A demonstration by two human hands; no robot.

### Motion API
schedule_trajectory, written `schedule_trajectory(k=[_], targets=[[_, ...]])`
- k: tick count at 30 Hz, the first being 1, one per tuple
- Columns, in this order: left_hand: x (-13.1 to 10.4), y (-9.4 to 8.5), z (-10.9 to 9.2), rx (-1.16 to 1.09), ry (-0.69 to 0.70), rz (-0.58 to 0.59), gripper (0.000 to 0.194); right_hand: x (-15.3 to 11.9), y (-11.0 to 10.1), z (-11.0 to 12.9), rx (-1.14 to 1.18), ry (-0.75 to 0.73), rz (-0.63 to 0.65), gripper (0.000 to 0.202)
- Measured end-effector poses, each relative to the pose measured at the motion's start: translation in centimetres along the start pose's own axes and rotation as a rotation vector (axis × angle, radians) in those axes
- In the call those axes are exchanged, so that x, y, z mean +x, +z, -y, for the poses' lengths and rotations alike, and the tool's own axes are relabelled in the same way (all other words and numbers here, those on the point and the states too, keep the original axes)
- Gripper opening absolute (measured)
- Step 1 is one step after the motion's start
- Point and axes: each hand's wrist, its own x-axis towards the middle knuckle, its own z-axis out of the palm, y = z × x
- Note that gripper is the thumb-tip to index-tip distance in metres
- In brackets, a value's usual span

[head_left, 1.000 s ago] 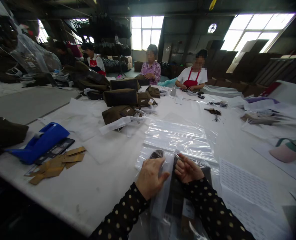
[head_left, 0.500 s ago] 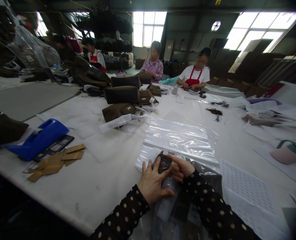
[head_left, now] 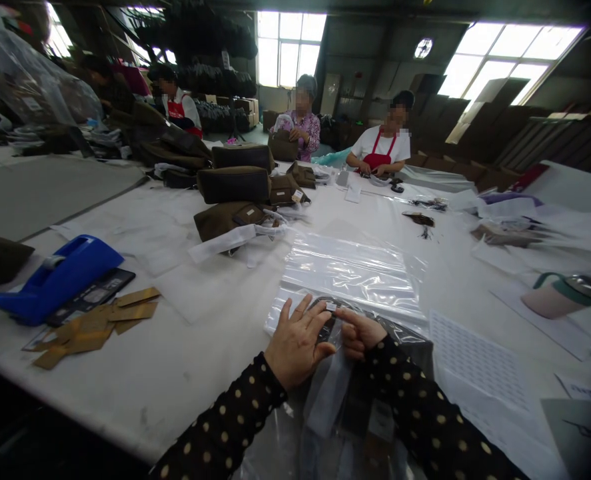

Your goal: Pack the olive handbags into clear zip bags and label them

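Observation:
A dark item in a clear plastic bag [head_left: 320, 413] lies on the table before me, with whitish wrapping showing through the film. My left hand [head_left: 299, 341] rests flat over its upper left part, fingers stretched out and holding nothing. My right hand [head_left: 361, 332] is beside it, index finger extended and the other fingers curled in. That fingertip touches the bag near a small white label [head_left: 330, 307]. The right thumb is hidden. Just beyond both hands lies a stack of clear plastic bags [head_left: 350, 267].
At left are a blue tape dispenser [head_left: 70, 277] and brown card tags [head_left: 95, 327]. Farther back lie dark olive bags [head_left: 235, 183]. A sticker sheet [head_left: 480, 360] and a cup [head_left: 558, 297] are at right. Co-workers [head_left: 380, 147] are across the table [head_left: 175, 360].
My left hand has shifted up and its fingers have come closer together, nearer the label. My right index finger stays by the label. A co-worker across the table now handles an olive bag.

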Motion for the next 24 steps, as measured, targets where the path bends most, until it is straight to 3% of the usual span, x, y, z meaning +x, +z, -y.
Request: schedule_trajectory(k=[4, 7, 10, 12, 14, 17, 19, 20, 22, 24], targets=[[1.0, 0.9, 0.7, -0.050, 0.068, 0.046, 0.067, -0.7, 0.7, 0.4, 0.069, 0.039, -0.112, 0.029], [1.1, 1.8, 1.3, -0.062, 0.094, 0.075, 0.067, -1.3, 0.8, 0.1, -0.058, -0.012, -0.124, 0.041], [1.4, 2.5, 1.5, -0.084, 0.111, 0.090, 0.066, -1.7, 0.4, -0.6, -0.491, -0.291, -0.251, 0.058], [1.7, 2.3, 1.4, -0.108, 0.109, 0.108, 0.065, -1.8, 0.0, -1.0, -0.952, -0.484, -0.408, 0.056], [1.2, 1.3, 1.4, -0.124, 0.092, 0.117, 0.064, -2.2, -0.5, -0.8, -1.343, -0.539, -0.505, 0.048], [-2.7, -1.3, 2.0, -0.129, -0.100, 0.043, 0.072, -3.4, -0.1, 0.1, -1.499, -0.671, -0.524, 0.040], [-7.7, -2.8, 2.6, -0.176, -0.378, -0.012, 0.082, -4.2, 1.5, 0.5, -1.462, -0.859, -0.385, 0.038], [-10.7, -3.1, 3.0, -0.237, -0.533, 0.006, 0.083, -4.3, 2.7, 0.4, -1.458, -0.951, -0.250, 0.040], [-16.7, -2.8, 3.5, -0.430, -0.831, 0.104, 0.078, -3.5, 5.9, -0.5, -1.502, -1.088, 0.124, 0.055], [-21.3, -1.6, 3.9, -0.708, -0.893, 0.181, 0.057, -1.3, 9.5, -2.2, -1.593, -1.157, 0.523, 0.077]])
